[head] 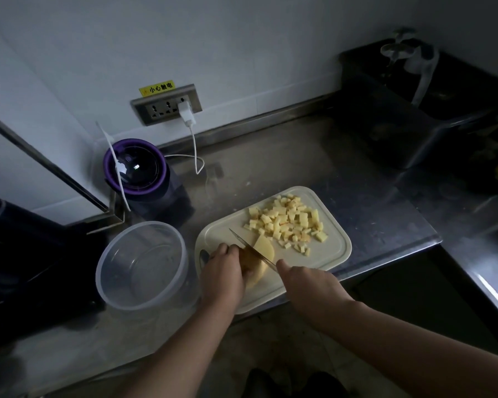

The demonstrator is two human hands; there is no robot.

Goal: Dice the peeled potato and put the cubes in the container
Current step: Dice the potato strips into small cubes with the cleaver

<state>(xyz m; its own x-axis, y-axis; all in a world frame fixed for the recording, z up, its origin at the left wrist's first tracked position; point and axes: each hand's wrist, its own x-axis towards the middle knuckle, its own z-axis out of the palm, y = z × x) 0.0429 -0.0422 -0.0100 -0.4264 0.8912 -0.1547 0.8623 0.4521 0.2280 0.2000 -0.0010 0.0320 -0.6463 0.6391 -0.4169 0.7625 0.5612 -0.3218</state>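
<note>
A pale cutting board (332, 255) is lying on the steel tabletop (270, 156), its near edge reaching the front of the surface. The left hand (223, 274) is pressing down on the remaining piece of peeled potato (260, 261) at the board's near-left part, fingers (227, 249) curled over its top and clenched around it. The right hand (308, 285) is gripping the handle of a knife (252, 249), which is almost wholly hidden inside the closed fist (only the blade is showing). The blade is running diagonally from the hand up and to the left, its edge sitting in the potato just beside the left fingertips, and a flat slice is leaning away from the blade on its far side.

A heap of potato cubes (288, 224) is sitting on the far-right half of the board, apart from the piece being cut; a few loose cubes are straying towards the board's middle. The clear round container (118, 285) is standing on the tabletop just left of the board, near the left wrist, and nothing can be seen inside it.

Behind the container, a purple-rimmed appliance (135, 168) is standing near the wall, with a white cable (194, 145) running up to a charger plugged into the wall socket (167, 106). A dark sink (414, 110) is lying at the far right.
</note>
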